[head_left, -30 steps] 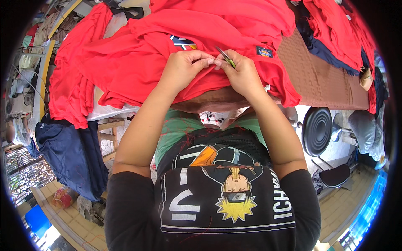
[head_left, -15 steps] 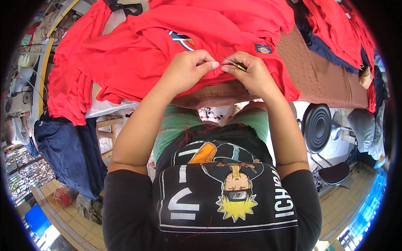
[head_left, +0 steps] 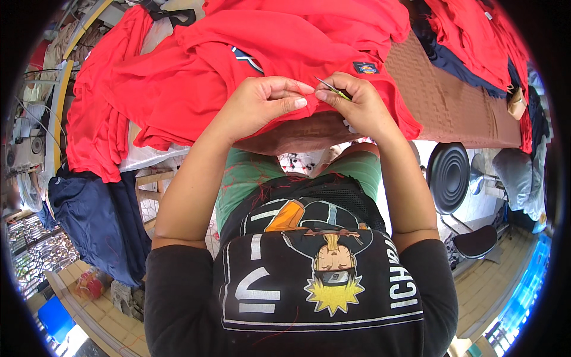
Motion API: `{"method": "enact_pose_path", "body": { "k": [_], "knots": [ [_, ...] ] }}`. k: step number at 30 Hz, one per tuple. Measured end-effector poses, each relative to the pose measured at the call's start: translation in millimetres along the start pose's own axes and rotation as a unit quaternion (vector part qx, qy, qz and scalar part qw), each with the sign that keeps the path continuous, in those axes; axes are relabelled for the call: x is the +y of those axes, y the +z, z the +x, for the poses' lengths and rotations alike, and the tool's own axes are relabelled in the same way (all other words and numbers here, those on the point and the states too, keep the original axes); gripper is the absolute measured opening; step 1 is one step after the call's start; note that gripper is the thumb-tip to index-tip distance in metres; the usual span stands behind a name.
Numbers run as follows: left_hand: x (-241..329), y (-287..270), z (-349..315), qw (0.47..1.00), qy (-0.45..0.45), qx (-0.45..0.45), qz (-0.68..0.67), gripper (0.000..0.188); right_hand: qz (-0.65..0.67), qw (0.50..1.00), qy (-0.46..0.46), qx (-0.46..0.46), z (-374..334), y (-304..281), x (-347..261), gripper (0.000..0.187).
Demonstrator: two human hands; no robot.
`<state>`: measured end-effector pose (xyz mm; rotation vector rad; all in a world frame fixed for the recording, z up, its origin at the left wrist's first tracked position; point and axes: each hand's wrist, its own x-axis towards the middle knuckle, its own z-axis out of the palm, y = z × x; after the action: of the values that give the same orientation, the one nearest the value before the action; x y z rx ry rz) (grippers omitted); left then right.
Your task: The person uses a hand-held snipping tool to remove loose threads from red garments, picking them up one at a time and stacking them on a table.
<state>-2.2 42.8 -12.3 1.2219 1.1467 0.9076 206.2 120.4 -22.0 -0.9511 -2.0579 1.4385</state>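
A red garment point(head_left: 178, 83) lies bunched over the table in front of me, with a small dark label point(head_left: 365, 68) and a navy-and-white printed patch point(head_left: 246, 58) on it. At its near edge, my left hand point(head_left: 262, 104) pinches a bit of the red cloth between thumb and fingers. Close on the right, my right hand point(head_left: 357, 102) holds small thread snips point(head_left: 334, 89) with a pointed metal tip and a yellow-green part. Its thumb and forefinger also meet at the cloth edge, almost touching the left fingertips. What the lower fingers hold is hidden.
A brown cloth point(head_left: 452, 107) covers the table, with more red and navy garments point(head_left: 470, 44) at the far right. Navy clothing point(head_left: 98, 220) hangs at the left. A round black stool point(head_left: 449, 177) stands at the right. Red thread scraps lie on my lap.
My left hand has shifted slightly nearer and its fingers have spread out more. The snips' tip now points further up and left. The view has moved slightly.
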Motion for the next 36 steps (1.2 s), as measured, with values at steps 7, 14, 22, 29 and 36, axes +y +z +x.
{"method": "enact_pose_path", "body": {
  "k": [7, 14, 22, 29, 36],
  "knots": [
    [-2.2, 8.8, 0.9, 0.997, 0.059, 0.035, 0.036, 0.021, 0.006, 1.0, -0.002, -0.025, -0.3, -3.2, 0.4, 0.019],
    [-2.9, 10.9, 2.3, 0.991, 0.062, 0.082, 0.084, 0.013, -0.098, 0.994, -0.045, 0.026, -11.4, -11.5, -18.8, 0.023],
    [-1.7, 8.6, 2.3, 0.992, 0.073, 0.074, 0.066, 0.013, -0.202, 0.958, -0.204, 0.014, -20.4, -21.1, -24.2, 0.021],
    [0.0, 12.1, 2.9, 0.993, 0.089, 0.061, 0.052, 0.014, -0.262, 0.938, -0.226, 0.024, -21.4, -19.6, -32.1, 0.02],
    [3.2, 14.0, 2.4, 0.993, 0.081, 0.06, 0.064, 0.015, -0.26, 0.935, -0.24, 0.01, -22.8, -18.8, -33.4, 0.02]
  ]
}}
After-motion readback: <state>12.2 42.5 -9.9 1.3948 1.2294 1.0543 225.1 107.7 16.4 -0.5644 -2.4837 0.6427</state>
